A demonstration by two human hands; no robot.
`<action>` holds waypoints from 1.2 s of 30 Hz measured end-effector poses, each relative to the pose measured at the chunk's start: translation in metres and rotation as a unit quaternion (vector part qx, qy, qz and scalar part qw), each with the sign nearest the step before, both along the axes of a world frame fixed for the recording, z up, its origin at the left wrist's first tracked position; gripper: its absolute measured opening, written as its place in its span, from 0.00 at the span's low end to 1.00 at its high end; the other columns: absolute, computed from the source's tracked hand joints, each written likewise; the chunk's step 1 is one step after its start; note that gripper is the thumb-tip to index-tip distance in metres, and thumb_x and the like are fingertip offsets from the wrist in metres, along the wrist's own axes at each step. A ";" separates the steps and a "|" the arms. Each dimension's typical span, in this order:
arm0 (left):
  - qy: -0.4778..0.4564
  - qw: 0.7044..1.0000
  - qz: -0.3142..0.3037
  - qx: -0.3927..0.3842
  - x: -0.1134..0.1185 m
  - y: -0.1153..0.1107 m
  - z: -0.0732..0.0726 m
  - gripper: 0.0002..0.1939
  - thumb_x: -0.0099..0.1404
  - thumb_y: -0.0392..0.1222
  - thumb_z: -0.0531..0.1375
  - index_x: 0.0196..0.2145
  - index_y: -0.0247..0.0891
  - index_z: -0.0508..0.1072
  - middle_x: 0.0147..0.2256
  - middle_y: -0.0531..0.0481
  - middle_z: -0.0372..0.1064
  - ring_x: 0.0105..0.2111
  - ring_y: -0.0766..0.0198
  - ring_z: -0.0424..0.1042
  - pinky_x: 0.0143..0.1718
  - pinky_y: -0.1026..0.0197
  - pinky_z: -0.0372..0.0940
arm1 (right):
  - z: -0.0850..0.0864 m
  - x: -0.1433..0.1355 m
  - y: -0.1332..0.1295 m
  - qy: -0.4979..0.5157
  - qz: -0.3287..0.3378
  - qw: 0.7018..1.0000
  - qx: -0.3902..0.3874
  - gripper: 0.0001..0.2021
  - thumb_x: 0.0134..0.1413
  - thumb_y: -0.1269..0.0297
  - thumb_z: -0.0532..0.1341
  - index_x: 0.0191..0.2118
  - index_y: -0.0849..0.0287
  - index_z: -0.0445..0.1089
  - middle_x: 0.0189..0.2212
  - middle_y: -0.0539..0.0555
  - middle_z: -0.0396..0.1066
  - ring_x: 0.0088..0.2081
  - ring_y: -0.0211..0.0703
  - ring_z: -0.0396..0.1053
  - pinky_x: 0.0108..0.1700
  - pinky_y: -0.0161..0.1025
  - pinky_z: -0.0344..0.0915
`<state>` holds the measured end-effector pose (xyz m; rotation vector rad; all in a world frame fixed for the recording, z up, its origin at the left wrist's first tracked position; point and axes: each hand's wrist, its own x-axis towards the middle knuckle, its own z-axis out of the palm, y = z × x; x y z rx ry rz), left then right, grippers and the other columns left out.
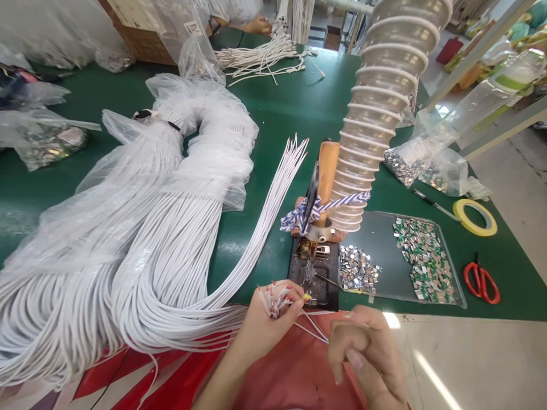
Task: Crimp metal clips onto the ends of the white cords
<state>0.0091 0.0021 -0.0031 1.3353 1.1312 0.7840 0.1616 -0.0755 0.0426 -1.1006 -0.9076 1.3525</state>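
White cables [171, 250] are being partly covered by plastic at the left; a label [192, 28] beyond is being rendered illegible by its size. Red-tipped ends [276, 299], apparently bare of connectors, are being gripped in the left hand [269, 326] beside a black block [327, 293]. Loose connectors [359, 270] are being held by the tray [387, 256]. Whether anything is being held by the curled right hand [378, 350] cannot be told.

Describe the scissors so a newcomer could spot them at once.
On the green table, find the tray to the right of the ridged hose. Just past the tray's right edge, nearer the wearer than the tape, lie the scissors. Their red loop handles set them apart from the yellow tape and slim pen.
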 end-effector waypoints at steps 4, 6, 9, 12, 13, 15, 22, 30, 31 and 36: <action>-0.006 1.000 0.003 -0.002 0.000 0.000 0.000 0.11 0.59 0.36 0.58 0.20 0.37 0.71 0.25 0.50 0.70 0.26 0.63 0.68 0.31 0.62 0.63 | 0.011 -0.005 0.002 0.004 0.014 1.000 -0.015 0.11 0.66 0.48 0.55 0.46 0.47 0.63 0.17 0.45 0.64 0.19 0.40 0.56 0.26 0.36 0.57; -0.013 1.000 0.003 -0.012 0.000 0.001 0.000 0.11 0.59 0.37 0.59 0.20 0.36 0.70 0.25 0.50 0.70 0.26 0.64 0.68 0.30 0.63 0.63 | 0.012 -0.005 0.003 0.006 0.016 0.999 -0.027 0.12 0.65 0.46 0.55 0.45 0.47 0.63 0.16 0.45 0.63 0.19 0.40 0.56 0.25 0.36 0.57; -0.013 1.000 0.006 -0.018 0.000 0.001 -0.001 0.11 0.59 0.38 0.59 0.20 0.37 0.71 0.25 0.49 0.70 0.25 0.64 0.67 0.30 0.63 0.63 | 0.011 -0.004 0.003 0.012 0.031 0.998 -0.053 0.14 0.63 0.44 0.56 0.44 0.48 0.63 0.16 0.46 0.64 0.19 0.41 0.56 0.25 0.36 0.57; -0.014 1.000 0.011 -0.019 0.000 0.000 -0.003 0.11 0.59 0.38 0.59 0.19 0.37 0.70 0.26 0.49 0.70 0.26 0.64 0.68 0.30 0.63 0.63 | 0.009 -0.003 0.001 0.032 0.045 0.997 -0.062 0.15 0.62 0.43 0.56 0.44 0.47 0.63 0.16 0.46 0.66 0.19 0.41 0.57 0.25 0.36 0.57; -0.016 1.000 0.011 -0.020 0.000 -0.001 -0.003 0.11 0.59 0.37 0.59 0.19 0.37 0.70 0.26 0.49 0.71 0.26 0.64 0.68 0.30 0.63 0.63 | 0.008 -0.003 0.001 0.038 0.048 0.996 -0.065 0.15 0.62 0.43 0.56 0.44 0.46 0.63 0.16 0.46 0.66 0.18 0.41 0.57 0.25 0.36 0.57; -0.017 1.000 0.010 -0.019 0.000 -0.002 -0.004 0.11 0.59 0.37 0.59 0.20 0.37 0.70 0.27 0.49 0.71 0.26 0.64 0.68 0.30 0.63 0.63 | 0.007 -0.002 0.000 0.045 0.055 0.995 -0.077 0.15 0.62 0.42 0.56 0.43 0.46 0.63 0.16 0.46 0.66 0.18 0.41 0.59 0.25 0.36 0.59; -0.015 1.000 0.003 -0.016 -0.001 -0.001 -0.003 0.11 0.60 0.37 0.59 0.20 0.37 0.70 0.27 0.49 0.71 0.27 0.63 0.68 0.31 0.62 0.63 | 0.000 0.002 0.004 0.071 0.086 0.990 -0.082 0.17 0.60 0.41 0.57 0.41 0.49 0.61 0.16 0.47 0.67 0.17 0.40 0.61 0.24 0.35 0.61; -0.010 1.000 0.009 -0.012 0.000 0.000 0.000 0.11 0.59 0.37 0.60 0.20 0.37 0.71 0.26 0.48 0.71 0.27 0.63 0.68 0.31 0.62 0.64 | 0.003 -0.003 0.005 0.072 0.078 0.990 -0.089 0.16 0.61 0.42 0.57 0.37 0.48 0.57 0.15 0.45 0.65 0.19 0.41 0.58 0.25 0.35 0.59; -0.010 1.000 0.009 -0.013 0.000 0.000 0.000 0.11 0.59 0.37 0.59 0.20 0.37 0.71 0.26 0.48 0.71 0.27 0.63 0.68 0.30 0.62 0.64 | 0.004 -0.004 0.004 0.069 0.073 0.991 -0.090 0.16 0.61 0.42 0.57 0.37 0.48 0.57 0.15 0.45 0.64 0.19 0.41 0.57 0.25 0.35 0.58; -0.008 1.000 0.005 -0.015 0.000 0.001 -0.001 0.11 0.59 0.37 0.59 0.20 0.37 0.70 0.26 0.49 0.70 0.26 0.64 0.68 0.31 0.62 0.63 | 0.005 -0.008 0.005 0.069 0.076 0.993 -0.065 0.14 0.64 0.43 0.54 0.38 0.48 0.58 0.14 0.42 0.61 0.17 0.38 0.51 0.26 0.35 0.55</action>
